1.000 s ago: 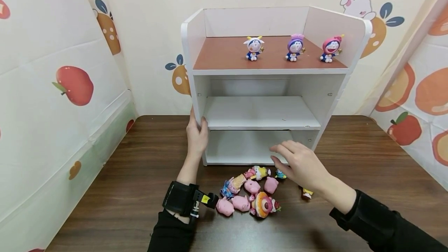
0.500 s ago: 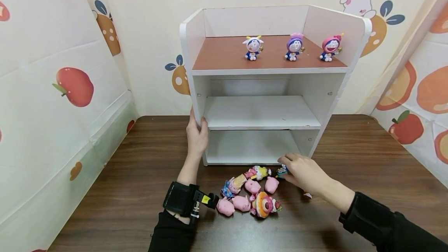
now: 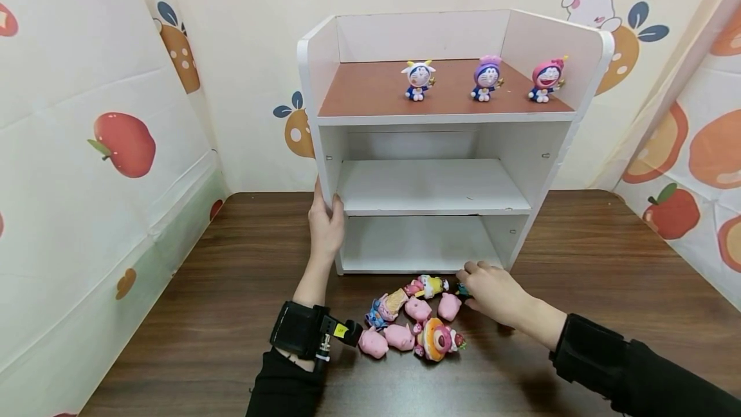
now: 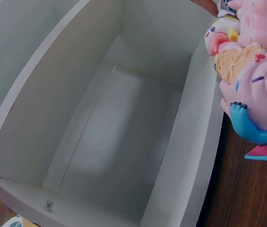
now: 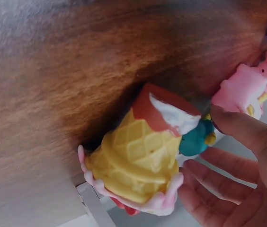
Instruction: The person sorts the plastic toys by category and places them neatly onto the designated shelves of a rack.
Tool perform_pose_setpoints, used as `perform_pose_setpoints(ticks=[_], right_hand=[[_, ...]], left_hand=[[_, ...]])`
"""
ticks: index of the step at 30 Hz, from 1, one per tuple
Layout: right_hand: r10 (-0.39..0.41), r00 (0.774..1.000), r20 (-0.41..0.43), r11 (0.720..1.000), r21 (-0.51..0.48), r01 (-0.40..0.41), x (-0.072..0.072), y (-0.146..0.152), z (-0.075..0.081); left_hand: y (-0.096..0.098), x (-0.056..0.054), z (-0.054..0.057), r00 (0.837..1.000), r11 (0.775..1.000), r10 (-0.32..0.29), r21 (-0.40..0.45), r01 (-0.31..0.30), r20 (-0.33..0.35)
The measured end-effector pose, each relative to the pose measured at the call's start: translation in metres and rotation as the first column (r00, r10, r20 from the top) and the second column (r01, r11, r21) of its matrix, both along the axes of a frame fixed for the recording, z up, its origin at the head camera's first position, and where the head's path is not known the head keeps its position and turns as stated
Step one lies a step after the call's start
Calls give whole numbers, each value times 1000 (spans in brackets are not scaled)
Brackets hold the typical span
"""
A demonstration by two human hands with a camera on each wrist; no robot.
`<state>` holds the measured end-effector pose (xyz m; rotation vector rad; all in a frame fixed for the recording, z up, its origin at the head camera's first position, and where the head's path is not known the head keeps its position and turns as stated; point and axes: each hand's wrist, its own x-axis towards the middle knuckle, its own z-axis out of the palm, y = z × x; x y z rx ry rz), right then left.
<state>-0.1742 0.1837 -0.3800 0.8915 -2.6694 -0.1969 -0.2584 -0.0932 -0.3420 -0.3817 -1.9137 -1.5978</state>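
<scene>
The shelf unit [image 3: 431,185] is gripped by the left hand [image 3: 326,229]; the right hand [image 3: 492,290] is set at the teal figurine [image 5: 194,141], grip unclear.

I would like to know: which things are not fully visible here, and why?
- Head: the teal figurine, mostly covered by the right hand.
- Right wrist: the teal figurine, partly behind the cone figurine; any grip is unclear.
- Left wrist: the blue figurine, cut off by the right edge.

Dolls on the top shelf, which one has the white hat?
The left doll: it's white on top, while the middle doll is purple on top and the right doll is pink.
</scene>
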Motion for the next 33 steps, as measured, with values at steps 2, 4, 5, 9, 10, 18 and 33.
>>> perform_pose_setpoints(ticks=[2, 4, 5, 9, 10, 18, 33], right_hand=[[-3, 1000, 6, 1000, 8, 3, -2, -1, -2], [-5, 1000, 17, 1000, 18, 4, -4, -2, -4], [-6, 1000, 24, 1000, 22, 5, -5, -2, -4], [-8, 999, 52, 999, 34, 6, -8, -3, -6], [-6, 999, 52, 999, 34, 4, -8, -3, -6], [-6, 996, 86, 1000, 14, 4, -7, -1, -4], [154, 841, 519, 891, -440, 109, -5, 26, 8]], left_hand=[[0, 0, 0, 1000, 1000, 0, -1, 0, 0], [0, 0, 0, 1000, 1000, 0, -1, 0, 0], [0, 0, 0, 1000, 1000, 0, -1, 0, 0], [0, 0, 1, 1000, 1000, 1, -2, -1, 0], [0, 0, 1, 1000, 1000, 0, -2, 0, 0], [0, 1, 2, 1000, 1000, -3, -4, 3, 0], [0, 1, 1, 1000, 1000, -8, -2, 8, -2]])
